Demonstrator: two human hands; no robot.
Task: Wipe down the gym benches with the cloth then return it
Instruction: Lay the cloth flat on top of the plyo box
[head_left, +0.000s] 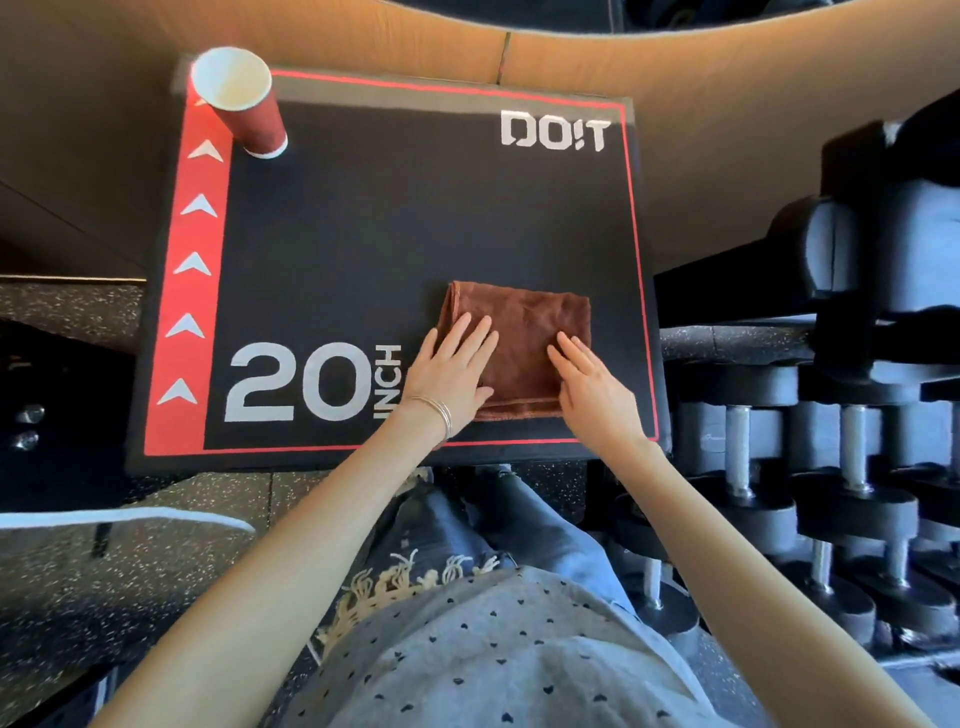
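Two flat hands rest on a folded brown cloth (519, 343) lying on top of a black plyometric box (363, 234) marked "20 INCH". My left hand (452, 371) presses its fingers, spread and extended, onto the cloth's near-left part; my right hand (592, 384) lies palm-down on its near-right part. Neither hand grips: both are open and flat, pinning or smoothing the fabric rather than pinching it. The cloth sits toward the near right corner of the box top, inside the red border line, well apart from a red paper cup (241, 104) standing at the far left corner. A rack of dumbbells (810, 467) stands just beside the box on my right.

Stage of the task, as a judgement: the cloth's tidy fold and the smoothing posture fit either the moment of picking it up or the moment of laying it back. No gym bench appears in view, and nothing visible shows whether any wiping has been done. If this box is the cloth's resting place, the return step may be nearly finished; otherwise the wiping itself remains ahead. The single view cannot settle which.
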